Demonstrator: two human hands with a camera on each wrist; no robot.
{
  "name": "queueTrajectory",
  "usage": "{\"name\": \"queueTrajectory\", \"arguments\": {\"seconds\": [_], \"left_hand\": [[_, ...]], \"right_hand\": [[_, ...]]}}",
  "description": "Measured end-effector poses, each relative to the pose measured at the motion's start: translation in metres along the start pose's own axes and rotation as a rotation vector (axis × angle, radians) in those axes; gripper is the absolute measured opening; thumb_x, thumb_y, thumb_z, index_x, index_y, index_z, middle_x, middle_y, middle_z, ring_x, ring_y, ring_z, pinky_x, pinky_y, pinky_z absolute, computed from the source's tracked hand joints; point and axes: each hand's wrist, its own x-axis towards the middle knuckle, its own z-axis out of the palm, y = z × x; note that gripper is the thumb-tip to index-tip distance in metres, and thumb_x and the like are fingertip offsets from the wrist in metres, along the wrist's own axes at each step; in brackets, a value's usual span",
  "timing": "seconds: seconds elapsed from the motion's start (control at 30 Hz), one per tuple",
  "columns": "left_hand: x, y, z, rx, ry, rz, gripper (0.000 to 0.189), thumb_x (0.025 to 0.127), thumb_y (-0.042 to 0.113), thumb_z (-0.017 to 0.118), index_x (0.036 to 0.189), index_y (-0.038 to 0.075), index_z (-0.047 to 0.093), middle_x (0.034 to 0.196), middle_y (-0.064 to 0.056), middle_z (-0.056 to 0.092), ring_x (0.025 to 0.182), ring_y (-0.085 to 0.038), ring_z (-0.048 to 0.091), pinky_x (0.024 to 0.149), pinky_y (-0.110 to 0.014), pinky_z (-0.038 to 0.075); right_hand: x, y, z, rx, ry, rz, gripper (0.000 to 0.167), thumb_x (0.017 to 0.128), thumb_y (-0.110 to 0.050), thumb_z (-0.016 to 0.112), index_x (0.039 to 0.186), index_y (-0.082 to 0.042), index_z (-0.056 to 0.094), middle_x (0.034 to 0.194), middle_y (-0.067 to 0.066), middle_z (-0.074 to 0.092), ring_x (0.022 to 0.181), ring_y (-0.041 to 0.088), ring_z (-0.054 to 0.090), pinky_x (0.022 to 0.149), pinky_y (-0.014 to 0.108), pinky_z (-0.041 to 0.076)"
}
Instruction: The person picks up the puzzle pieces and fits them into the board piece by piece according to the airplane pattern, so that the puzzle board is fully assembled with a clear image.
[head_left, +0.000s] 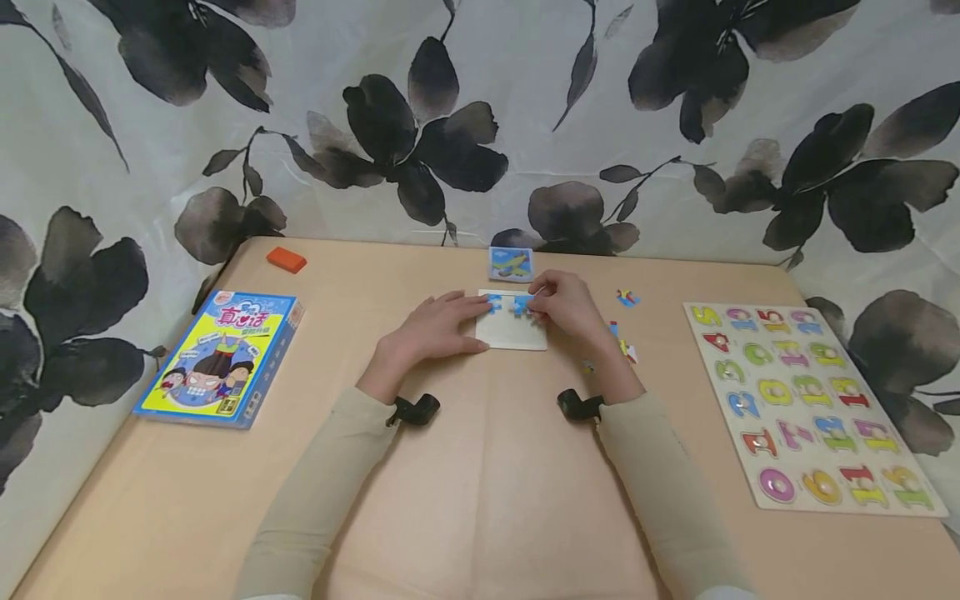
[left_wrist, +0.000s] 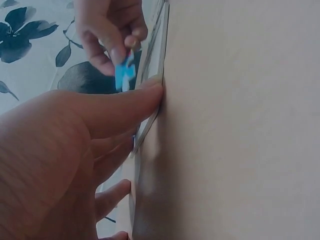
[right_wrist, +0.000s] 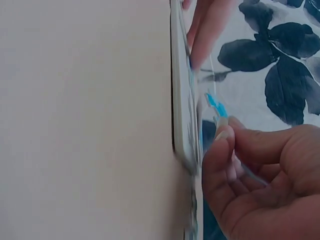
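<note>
A small white puzzle board [head_left: 513, 337] lies flat on the table between both hands, with light-blue pieces along its far part. My left hand [head_left: 438, 327] rests at the board's left side, its fingers stretched over the far corner; the thumb [left_wrist: 145, 100] touches the near edge. Above the board's right part, my right hand [head_left: 567, 304] pinches a light-blue jigsaw piece [right_wrist: 216, 106] between thumb and forefinger. The piece is tilted up, clear of the board in the right wrist view. Just beyond stands a small blue picture card or box [head_left: 512, 264] with a yellow figure.
Loose colourful puzzle pieces [head_left: 628, 297] lie to the right, some partly behind my right forearm. A large alphabet board [head_left: 813, 408] occupies the right side. To the left are a blue-and-yellow game box [head_left: 217, 358] and an orange block [head_left: 287, 259]. A flower-printed cloth [head_left: 300, 67] hangs behind the table.
</note>
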Motion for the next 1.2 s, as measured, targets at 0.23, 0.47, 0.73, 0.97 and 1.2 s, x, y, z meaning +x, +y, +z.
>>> {"name": "queueTrajectory", "arguments": {"seconds": [0.23, 0.47, 0.73, 0.97, 1.2], "left_hand": [[0.002, 0.004, 0.0, 0.008, 0.0, 0.005, 0.073, 0.09, 0.051, 0.066, 0.154, 0.027, 0.039, 0.161, 0.007, 0.036, 0.153, -0.029, 0.024, 0.12, -0.063, 0.019], [0.002, 0.006, -0.001, 0.012, 0.002, -0.003, 0.073, 0.091, 0.051, 0.067, 0.154, 0.027, 0.039, 0.161, 0.008, 0.035, 0.153, -0.028, 0.024, 0.12, -0.064, 0.019], [0.005, 0.011, 0.003, 0.07, 0.029, 0.018, 0.071, 0.091, 0.054, 0.064, 0.152, 0.026, 0.042, 0.159, 0.003, 0.039, 0.15, -0.026, 0.03, 0.117, -0.065, 0.024], [0.007, 0.013, 0.012, 0.123, 0.063, 0.01, 0.071, 0.091, 0.058, 0.06, 0.152, 0.029, 0.041, 0.155, -0.001, 0.041, 0.148, -0.029, 0.031, 0.114, -0.064, 0.029], [0.008, 0.016, 0.014, 0.166, 0.071, -0.002, 0.071, 0.093, 0.061, 0.056, 0.154, 0.029, 0.039, 0.155, -0.001, 0.04, 0.147, -0.029, 0.032, 0.112, -0.061, 0.032]], "right_hand": [[0.01, -0.004, 0.013, 0.058, 0.046, 0.07, 0.014, 0.09, -0.007, 0.071, 0.101, 0.001, 0.066, 0.071, 0.006, 0.059, 0.053, 0.012, 0.058, 0.053, 0.021, 0.052], [0.014, -0.007, 0.021, 0.007, 0.081, 0.081, 0.011, 0.09, -0.009, 0.07, 0.096, 0.0, 0.066, 0.071, 0.006, 0.056, 0.051, 0.011, 0.056, 0.049, 0.02, 0.049], [0.016, -0.007, 0.026, -0.113, 0.133, 0.023, 0.007, 0.088, -0.006, 0.07, 0.088, 0.0, 0.066, 0.073, 0.008, 0.062, 0.054, 0.012, 0.056, 0.052, 0.021, 0.045], [0.019, -0.005, 0.033, -0.215, 0.157, -0.018, 0.005, 0.089, -0.006, 0.069, 0.085, -0.003, 0.069, 0.082, 0.01, 0.062, 0.078, 0.021, 0.054, 0.062, 0.026, 0.041], [0.022, -0.006, 0.035, -0.219, 0.15, -0.024, 0.005, 0.09, -0.007, 0.068, 0.087, -0.003, 0.07, 0.083, 0.009, 0.061, 0.08, 0.023, 0.054, 0.064, 0.027, 0.041]]}}
